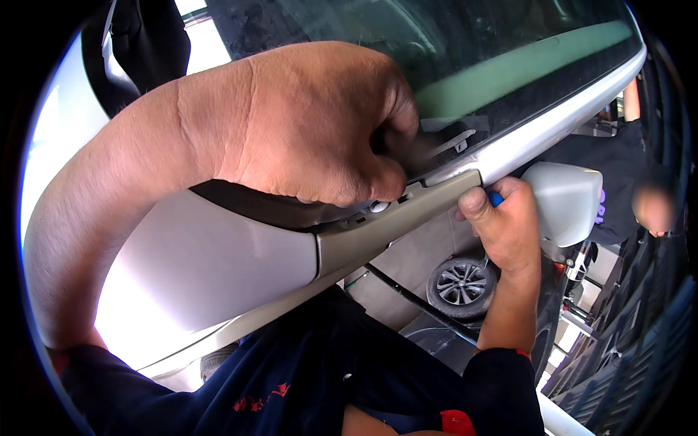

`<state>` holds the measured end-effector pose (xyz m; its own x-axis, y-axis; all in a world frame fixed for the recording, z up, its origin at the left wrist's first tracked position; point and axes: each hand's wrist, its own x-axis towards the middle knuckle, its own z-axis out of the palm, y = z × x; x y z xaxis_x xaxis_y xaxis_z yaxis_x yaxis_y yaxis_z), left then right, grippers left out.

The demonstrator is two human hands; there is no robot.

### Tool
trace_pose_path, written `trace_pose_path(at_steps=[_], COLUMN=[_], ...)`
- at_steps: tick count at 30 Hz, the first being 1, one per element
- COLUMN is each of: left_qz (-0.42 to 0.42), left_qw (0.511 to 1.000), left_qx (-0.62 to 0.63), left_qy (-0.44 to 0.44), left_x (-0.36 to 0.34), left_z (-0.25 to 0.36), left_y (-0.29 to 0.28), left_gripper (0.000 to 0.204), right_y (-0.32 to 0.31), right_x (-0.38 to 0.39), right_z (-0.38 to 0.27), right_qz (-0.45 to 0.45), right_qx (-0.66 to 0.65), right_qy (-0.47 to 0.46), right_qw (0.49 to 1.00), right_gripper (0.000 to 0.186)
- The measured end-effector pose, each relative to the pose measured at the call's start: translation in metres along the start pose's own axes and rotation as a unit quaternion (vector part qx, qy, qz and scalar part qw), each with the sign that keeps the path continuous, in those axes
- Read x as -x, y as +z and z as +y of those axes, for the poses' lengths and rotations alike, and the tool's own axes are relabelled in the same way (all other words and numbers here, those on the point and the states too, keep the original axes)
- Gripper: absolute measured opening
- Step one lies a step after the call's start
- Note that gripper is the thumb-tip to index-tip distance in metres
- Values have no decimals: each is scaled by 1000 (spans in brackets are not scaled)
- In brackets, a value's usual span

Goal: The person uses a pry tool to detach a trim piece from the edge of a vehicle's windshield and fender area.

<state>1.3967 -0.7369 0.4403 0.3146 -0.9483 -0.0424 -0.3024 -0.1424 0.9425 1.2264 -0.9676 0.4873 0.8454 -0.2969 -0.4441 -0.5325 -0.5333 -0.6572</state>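
Car repair workshop: a silver car body (203, 269) with its windscreen (436, 43) and detached side mirror (563, 200), a loose alloy wheel (462, 283) on the concrete floor (414, 261), another worker (640, 196) nearby.

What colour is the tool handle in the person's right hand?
Blue: the tool handle shows only as a small bit in the right hand, head view.

My forearms are bare. I wear a dark navy short-sleeved shirt (320, 363) with red trim and small red markings.
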Motion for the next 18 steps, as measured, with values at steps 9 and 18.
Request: trace_pose_path(at_steps=[9,18], left_qz=[-21,-44], left_qw=[999,999], left_qx=[-18,-7], left_qy=[-26,-24], left_x=[-1,0], left_z=[10,7], left_y=[-7,-9], left_gripper=[8,11], right_y=[1,2], right_x=[-4,-2], right_z=[3,6], right_qz=[8,-2], right_qx=[-3,-36], right_qy=[12,-10], right_qw=[1000,999], right_gripper=[84,72])
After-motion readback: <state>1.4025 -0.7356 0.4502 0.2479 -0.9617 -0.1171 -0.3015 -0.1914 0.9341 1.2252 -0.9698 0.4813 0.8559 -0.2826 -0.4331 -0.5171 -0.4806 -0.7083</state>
